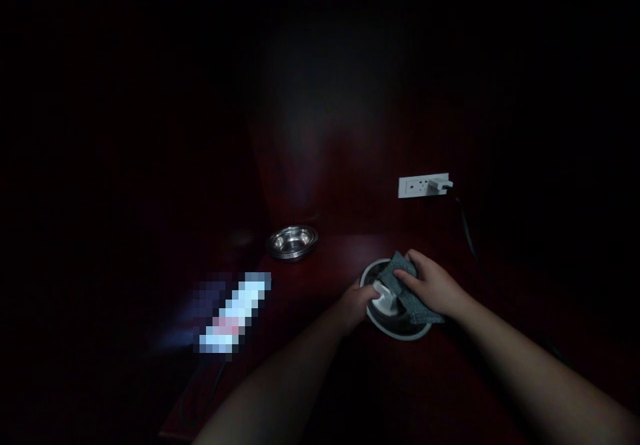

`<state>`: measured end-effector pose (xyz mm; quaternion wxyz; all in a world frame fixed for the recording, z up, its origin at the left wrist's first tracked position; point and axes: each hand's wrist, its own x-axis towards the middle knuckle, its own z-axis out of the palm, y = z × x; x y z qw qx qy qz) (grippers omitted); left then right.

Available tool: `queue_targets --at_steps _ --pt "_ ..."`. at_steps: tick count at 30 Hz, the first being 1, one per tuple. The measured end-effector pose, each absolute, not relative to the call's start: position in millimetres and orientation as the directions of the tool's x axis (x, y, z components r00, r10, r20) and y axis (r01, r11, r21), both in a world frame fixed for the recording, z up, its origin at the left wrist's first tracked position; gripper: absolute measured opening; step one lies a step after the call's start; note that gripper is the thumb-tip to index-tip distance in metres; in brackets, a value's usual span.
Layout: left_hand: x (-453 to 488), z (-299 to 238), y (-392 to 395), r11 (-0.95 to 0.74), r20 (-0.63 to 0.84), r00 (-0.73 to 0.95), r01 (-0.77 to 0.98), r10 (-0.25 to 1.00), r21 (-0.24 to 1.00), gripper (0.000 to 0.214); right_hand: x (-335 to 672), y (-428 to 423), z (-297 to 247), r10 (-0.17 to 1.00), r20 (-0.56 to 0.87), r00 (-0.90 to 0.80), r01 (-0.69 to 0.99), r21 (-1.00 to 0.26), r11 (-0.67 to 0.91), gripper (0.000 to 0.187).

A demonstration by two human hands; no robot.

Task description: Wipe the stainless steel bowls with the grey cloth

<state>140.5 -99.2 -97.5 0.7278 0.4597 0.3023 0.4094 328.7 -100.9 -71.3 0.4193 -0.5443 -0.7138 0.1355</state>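
A round metal bowl (pixel 406 336) with a pale rim is tilted toward me, a bright patch showing on its inner surface. My left hand (pixel 354 306) grips its left edge, the thumb over the rim and the fingers hidden behind. At the upper right of the bowl, my right hand (pixel 429 280) is closed on a grey-green cloth (pixel 406 291). One part of the cloth lies against the inside of the bowl, and another hangs over its right rim.
Several nested shiny steel bowls (pixel 291 256) stand farther back on the dark red table (pixel 350 248). To the left glows a pixelated screen (pixel 235 315), with a thin cable below it. A white wall socket (pixel 413 186) holds a plugged-in adapter (pixel 440 184) with a dark cord. Deep shadow covers the surroundings.
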Motion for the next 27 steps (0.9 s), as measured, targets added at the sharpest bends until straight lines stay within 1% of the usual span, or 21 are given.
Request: queue_targets --at_steps 2,5,7,9,11,14,17,19,23,27 --pt "142 -95 -101 0.224 -0.026 0.476 -0.364 0.879 0.904 0.053 329 -97 -73 0.906 0.423 -0.003 0.588 -0.732 0.344 0.028" --pt "143 -91 -104 0.219 0.005 0.484 -0.406 0.875 0.887 0.069 328 -94 -74 0.937 0.331 0.112 0.433 -0.865 0.253 0.032" --pt "143 -88 -107 0.22 0.021 0.479 -0.439 0.877 0.871 0.073 325 -95 -75 0.952 0.263 0.155 0.335 -0.921 0.2 0.033" --pt "145 -87 -109 0.2 0.046 0.45 -0.485 0.892 0.851 0.072 321 -96 -76 0.962 0.229 0.151 0.296 -0.939 0.177 0.032" --pt "148 -86 -111 0.185 0.052 0.407 -0.522 0.912 0.833 0.07 319 -97 -77 0.964 0.227 0.138 0.31 -0.934 0.176 0.032" --pt "152 -86 -109 0.21 -0.001 0.362 -0.539 0.932 0.815 0.066 318 -97 -79 0.957 0.256 0.138 0.352 -0.916 0.194 0.03" --pt "153 -86 -106 0.239 -0.055 0.338 -0.534 0.94 0.811 0.064 320 -96 -79 0.935 0.321 0.148 0.466 -0.857 0.22 0.027" --pt "152 -85 -105 0.254 -0.076 0.339 -0.518 0.938 0.817 0.061 321 -96 -78 0.925 0.355 0.138 0.531 -0.814 0.233 0.026" --pt "147 -81 -106 0.298 -0.134 0.362 -0.445 0.922 0.845 0.055 323 -99 -75 0.92 0.38 0.093 0.578 -0.773 0.261 0.025" --pt "143 -80 -107 0.341 -0.167 0.425 -0.375 0.89 0.862 0.05 324 -102 -70 0.919 0.393 0.038 0.629 -0.724 0.284 0.024"
